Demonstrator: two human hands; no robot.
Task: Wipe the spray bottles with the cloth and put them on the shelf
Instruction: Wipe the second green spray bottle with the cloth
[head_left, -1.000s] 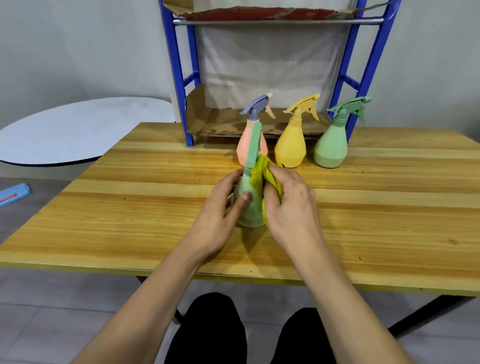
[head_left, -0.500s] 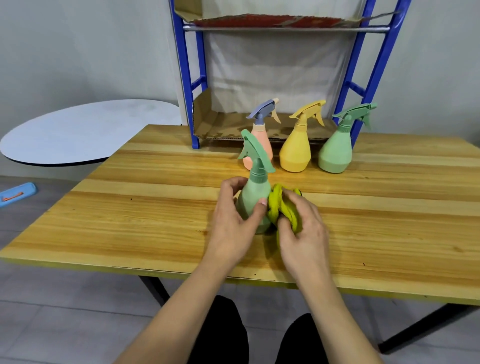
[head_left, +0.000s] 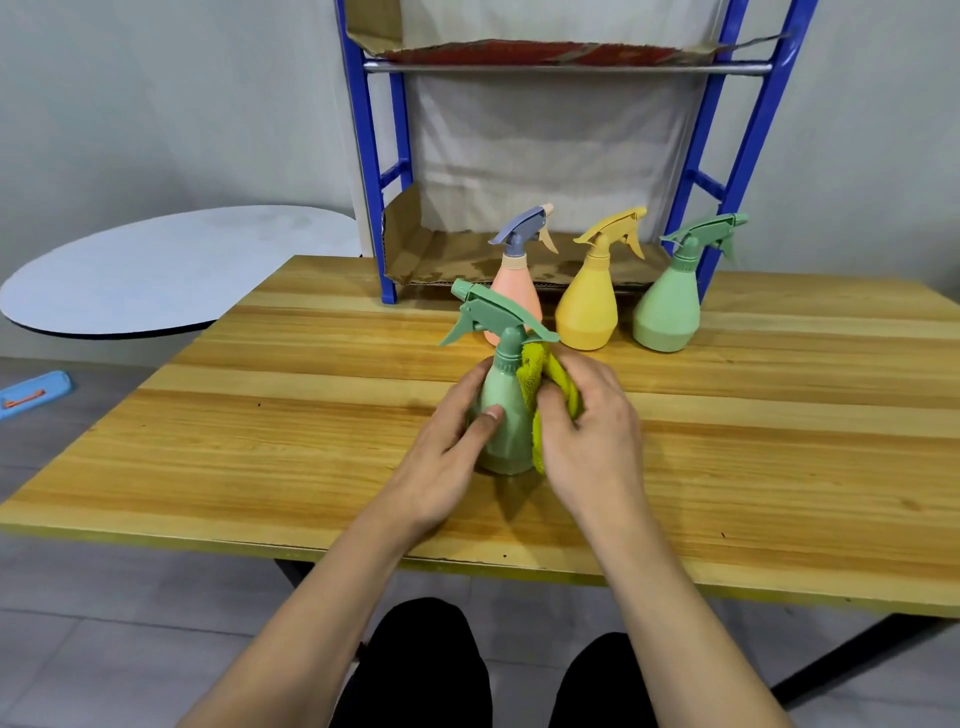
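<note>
A green spray bottle (head_left: 503, 410) stands upright on the wooden table (head_left: 270, 431), nozzle pointing left. My left hand (head_left: 447, 457) grips its body from the left. My right hand (head_left: 587, 436) presses a yellow-green cloth (head_left: 540, 379) against the bottle's right side and neck. Behind stand a pink bottle (head_left: 519, 293) with a blue-grey trigger, a yellow bottle (head_left: 589, 306) and a second green bottle (head_left: 667, 312). The blue shelf (head_left: 371, 171) rises at the table's back, its low level lined with cardboard (head_left: 441, 257).
A round white tabletop (head_left: 156, 270) lies to the left beyond the wooden table. A blue object (head_left: 34, 395) lies on the floor at far left. The shelf's upper level (head_left: 561, 65) has a metal rail and a red-brown liner.
The bottle has turned so its nozzle points left. The cloth slid down to the bottle's base half a second ago and is now back up by the neck.
</note>
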